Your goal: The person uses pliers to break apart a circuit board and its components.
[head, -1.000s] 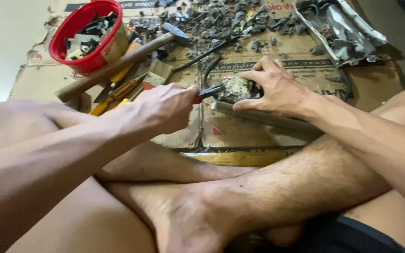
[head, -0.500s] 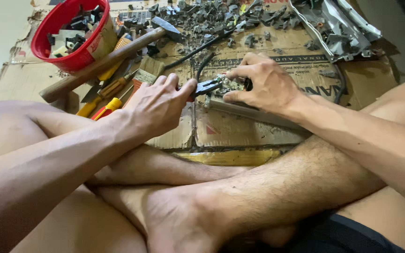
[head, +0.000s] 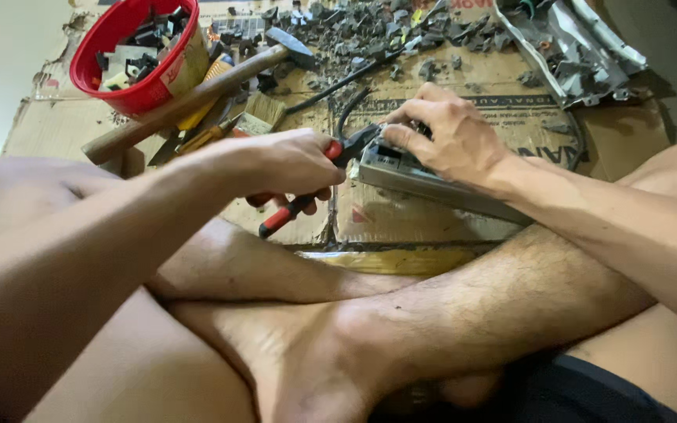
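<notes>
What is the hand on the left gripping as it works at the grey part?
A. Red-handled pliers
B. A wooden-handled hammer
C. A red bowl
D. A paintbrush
A: the left hand is closed around the red-handled pliers, whose nose meets the grey part that the right hand steadies; the hammer lies untouched on the cardboard.

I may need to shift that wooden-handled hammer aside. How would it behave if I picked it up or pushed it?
The hammer looks top-heavy: its dark metal head lies at the far end, so it would probably tip head-down if gripped by the handle end. The handle looks stiff. Pushed, it would likely pivot rather than roll, since it lies against the red bowl and tools.
</notes>
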